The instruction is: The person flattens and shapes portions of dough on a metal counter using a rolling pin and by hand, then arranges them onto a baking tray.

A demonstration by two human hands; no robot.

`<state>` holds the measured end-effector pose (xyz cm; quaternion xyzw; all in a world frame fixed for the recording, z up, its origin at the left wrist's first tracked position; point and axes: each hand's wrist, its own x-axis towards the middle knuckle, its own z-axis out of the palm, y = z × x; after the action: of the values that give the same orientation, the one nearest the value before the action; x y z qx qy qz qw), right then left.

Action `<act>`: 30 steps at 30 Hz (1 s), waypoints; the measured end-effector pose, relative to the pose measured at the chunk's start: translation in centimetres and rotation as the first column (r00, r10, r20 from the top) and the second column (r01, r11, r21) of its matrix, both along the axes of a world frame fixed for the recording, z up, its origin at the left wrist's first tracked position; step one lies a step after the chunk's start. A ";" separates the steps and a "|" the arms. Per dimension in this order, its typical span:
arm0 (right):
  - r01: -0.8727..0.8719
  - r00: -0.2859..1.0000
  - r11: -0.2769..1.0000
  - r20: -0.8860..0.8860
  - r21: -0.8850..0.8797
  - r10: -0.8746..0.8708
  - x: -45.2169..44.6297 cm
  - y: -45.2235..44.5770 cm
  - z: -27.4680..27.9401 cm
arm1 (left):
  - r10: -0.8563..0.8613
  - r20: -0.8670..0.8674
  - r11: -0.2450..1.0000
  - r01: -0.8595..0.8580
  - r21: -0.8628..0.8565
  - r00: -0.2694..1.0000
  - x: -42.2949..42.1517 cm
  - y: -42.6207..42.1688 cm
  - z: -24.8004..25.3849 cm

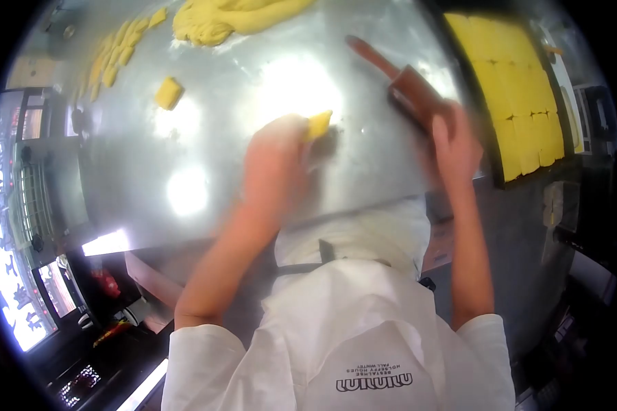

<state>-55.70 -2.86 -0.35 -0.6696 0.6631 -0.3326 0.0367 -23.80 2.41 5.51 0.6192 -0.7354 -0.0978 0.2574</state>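
My left hand (275, 154), blurred by motion, is closed on a small piece of yellow dough (319, 125) low over the metal table (219, 137). To the right, my right hand (457, 147) grips the near end of a brown rolling pin (416, 94), which lies at a slant with its far handle pointing up and left. The near handle is hidden in that hand. A single yellow dough piece (168, 93) rests on the table to the left of my hands.
A large yellow dough mass (233, 19) lies at the table's far side. Several small dough pieces (116, 51) form a row at the far left. On the right stands a dark-edged tray (488, 130) of flat yellow dough squares (517, 89).
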 end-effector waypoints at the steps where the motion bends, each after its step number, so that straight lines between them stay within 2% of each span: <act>1: -0.001 1.000 1.000 -0.007 0.005 0.001 0.0 0.0 0.0 | -0.050 0.007 0.999 0.051 -0.007 0.999 -0.5 0.9 -0.7; 3: -0.015 1.000 1.000 -0.028 -0.013 0.014 0.1 0.0 0.0 | -0.147 0.018 0.989 0.147 -0.030 0.989 -1.3 2.4 -2.9; 4: -0.018 0.999 1.000 -0.041 -0.023 0.017 0.0 0.0 -0.1 | -0.138 -0.043 0.990 0.137 -0.020 0.990 -1.3 3.0 -3.4; 5: -0.015 0.999 1.000 -0.040 -0.025 0.014 -0.1 -0.2 -0.1 | -0.080 -0.085 0.994 0.073 -0.083 0.993 -1.2 2.7 -4.3; 7: -0.015 0.999 1.000 -0.043 0.002 0.016 -0.1 0.0 -0.3 | 0.041 -0.183 0.983 -0.072 -0.166 0.982 -1.5 1.8 -2.9; 8: -0.016 1.000 0.999 -0.008 -0.033 0.016 0.2 -0.2 -0.6 | 0.061 -0.102 0.988 -0.075 -0.137 0.993 -2.0 0.8 -1.8; 11: -0.035 0.997 0.997 -0.064 -0.062 0.031 0.7 -0.6 -0.5 | 0.105 0.041 0.994 -0.104 -0.036 0.994 -4.7 -1.8 -3.1; 12: -0.039 0.998 0.998 -0.057 -0.054 0.036 0.9 -0.8 -0.2 | 0.059 0.052 0.993 -0.064 0.102 0.997 -4.7 -2.3 -4.1; 15: -0.034 0.998 0.999 -0.047 -0.018 0.033 1.1 -0.2 -0.1 | 0.102 0.177 0.992 -0.112 0.050 0.979 -5.1 -2.4 -6.3; 18: -0.022 0.998 0.999 -0.063 -0.033 0.020 1.3 -0.7 -0.3 | 0.090 0.178 0.990 -0.108 0.091 0.980 -4.9 -2.3 -6.2; 21: 0.008 0.997 1.000 -0.079 -0.016 -0.009 1.6 -0.3 -0.9 | 0.077 0.165 0.997 -0.081 0.018 0.983 -6.6 -1.7 -4.1; 22: -0.001 0.997 1.000 -0.076 -0.016 0.000 1.6 -0.3 -1.0 | 0.029 0.072 0.999 -0.031 0.026 0.997 -6.8 -1.7 -4.4; 27: -0.017 0.998 1.000 -0.057 0.019 0.018 2.3 -0.8 -0.3 | -0.025 0.067 0.992 0.017 0.121 0.997 -6.3 -1.6 -5.2; 29: -0.031 0.996 0.995 0.090 0.095 0.022 2.9 -1.6 0.3 | -0.051 0.018 0.987 0.048 0.155 0.999 -5.4 -1.6 -4.3; 30: -0.037 0.987 0.989 0.163 0.145 0.013 3.0 -1.4 0.5 | 0.022 -0.201 0.996 -0.004 0.088 0.979 -4.5 -0.9 -4.1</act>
<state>-52.70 -4.28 0.15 -0.6440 0.6723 -0.3354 0.1441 -28.32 1.46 1.38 0.6215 -0.6965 -0.1901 0.3040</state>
